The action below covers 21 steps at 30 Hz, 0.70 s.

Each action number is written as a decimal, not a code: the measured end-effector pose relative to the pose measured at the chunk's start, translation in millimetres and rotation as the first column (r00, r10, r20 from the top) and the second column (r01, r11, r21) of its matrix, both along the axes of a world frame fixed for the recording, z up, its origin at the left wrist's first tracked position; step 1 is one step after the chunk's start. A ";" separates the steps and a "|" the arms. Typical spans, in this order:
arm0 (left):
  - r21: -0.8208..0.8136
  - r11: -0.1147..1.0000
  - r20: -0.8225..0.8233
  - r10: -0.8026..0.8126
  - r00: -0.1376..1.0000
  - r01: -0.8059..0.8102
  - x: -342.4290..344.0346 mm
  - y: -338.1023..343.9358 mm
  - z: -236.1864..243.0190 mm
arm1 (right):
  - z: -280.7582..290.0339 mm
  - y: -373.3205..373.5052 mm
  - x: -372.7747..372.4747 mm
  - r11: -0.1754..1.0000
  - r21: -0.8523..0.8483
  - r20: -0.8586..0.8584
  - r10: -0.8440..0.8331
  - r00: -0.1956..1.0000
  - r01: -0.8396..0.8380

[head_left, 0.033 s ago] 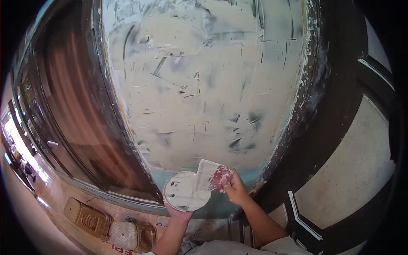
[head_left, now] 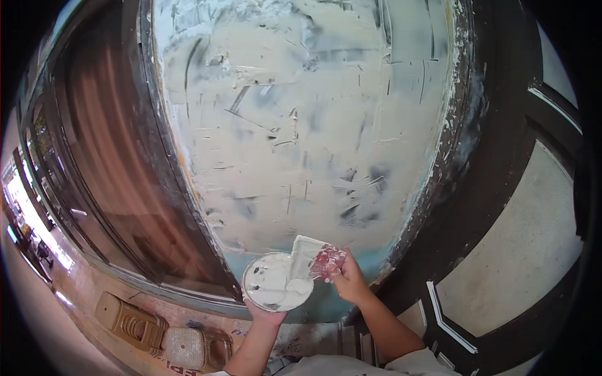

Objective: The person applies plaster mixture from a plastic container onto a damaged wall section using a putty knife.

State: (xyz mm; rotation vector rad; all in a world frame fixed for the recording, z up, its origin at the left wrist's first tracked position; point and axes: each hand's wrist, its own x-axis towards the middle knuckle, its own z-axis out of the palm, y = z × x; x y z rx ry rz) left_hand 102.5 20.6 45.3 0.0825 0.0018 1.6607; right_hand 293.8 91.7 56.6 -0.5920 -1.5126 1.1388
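Note:
My left hand [head_left: 263,310] grips a round container [head_left: 263,282] from below; white paste with a few dark spots fills its top. My right hand [head_left: 348,282] holds a putty knife with a red, paste-smeared handle [head_left: 326,263]. Its wide blade [head_left: 304,254], coated in white paste, is over the right part of the container. Beyond both hands stands a wall panel [head_left: 295,150] covered in uneven cream-white paste with dark streaks and gouges, with a pale teal band along its bottom.
Dark wooden framing [head_left: 169,163] borders the panel, with glazed brown panels [head_left: 113,156] at left. A dark door with pale insets [head_left: 501,250] stands at right. Brown plastic chairs [head_left: 132,319] and a cushioned seat [head_left: 185,344] are at lower left. A bright opening [head_left: 34,207] shows far left.
The view has shifted very slightly, so the wall sits a little farther right. Both hands, the container and the knife are in almost the same places.

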 end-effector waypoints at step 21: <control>0.095 0.995 -0.005 -0.018 1.000 0.019 -101.6 9.4 17.7 | 401.1 78.9 -130.0 0.309 0.922 0.190 -0.886 0.422 0.233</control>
